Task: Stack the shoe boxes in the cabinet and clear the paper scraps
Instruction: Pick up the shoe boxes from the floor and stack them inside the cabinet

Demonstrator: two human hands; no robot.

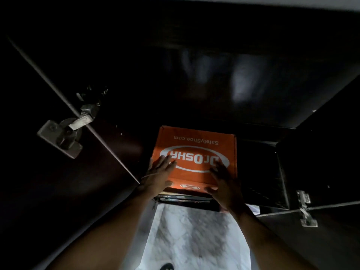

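An orange shoe box [196, 141] with a white oval logo lies flat in the dark cabinet [214, 78], on top of a darker box [185, 199] whose front edge shows below it. My left hand [158, 173] rests flat with straight fingers on the lid's near left corner. My right hand [226, 186] lies flat on the near right part of the lid, thumb at the front edge. No paper scraps can be made out in the dim light.
The left cabinet door [48, 172] stands open with a metal hinge [66, 133] on it. The right door [321, 172] is open too, with a hinge [305, 209]. Pale marbled floor [194, 236] lies below between my forearms.
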